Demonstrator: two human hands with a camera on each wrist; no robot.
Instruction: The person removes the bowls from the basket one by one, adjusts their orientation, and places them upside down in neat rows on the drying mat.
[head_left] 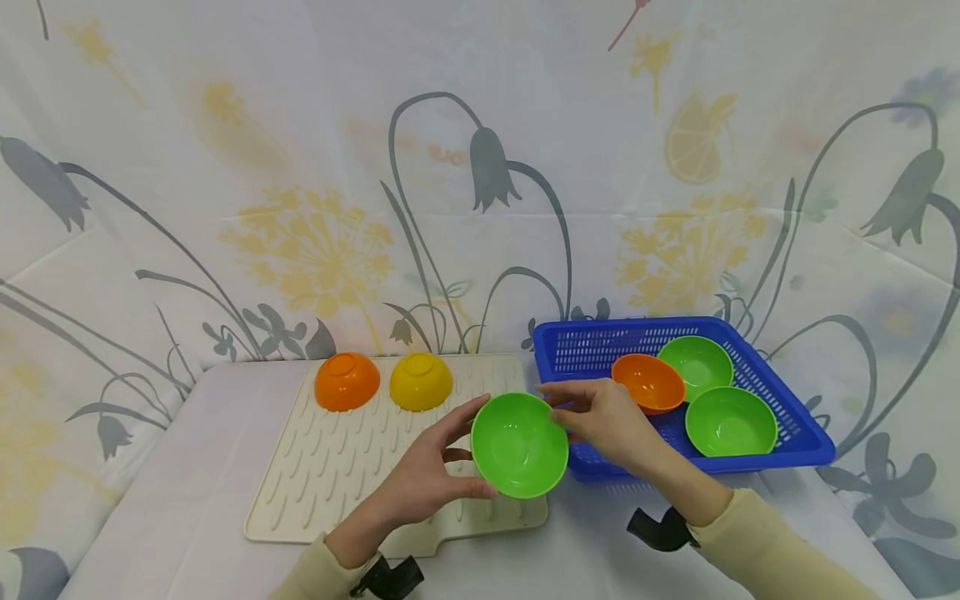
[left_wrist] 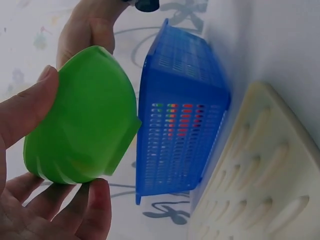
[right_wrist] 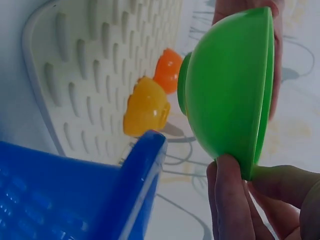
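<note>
Both hands hold one green bowl (head_left: 520,445) above the front right part of the cream drying mat (head_left: 337,475), its inside facing up toward the head camera. My left hand (head_left: 438,471) grips the bowl's left side, thumb at the rim and fingers beneath, as the left wrist view shows. On the other side my right hand (head_left: 603,421) pinches the rim between thumb and fingers (right_wrist: 232,200). An orange bowl (head_left: 347,382) and a yellow bowl (head_left: 421,382) sit upside down along the mat's back edge.
To the right stands a blue perforated basket (head_left: 577,333), its left wall close to the mat. Inside it lie another orange bowl (head_left: 648,383) and two green bowls, one at the back (head_left: 696,367) and one in front (head_left: 732,422). A flower-printed cloth (head_left: 480,250) hangs behind.
</note>
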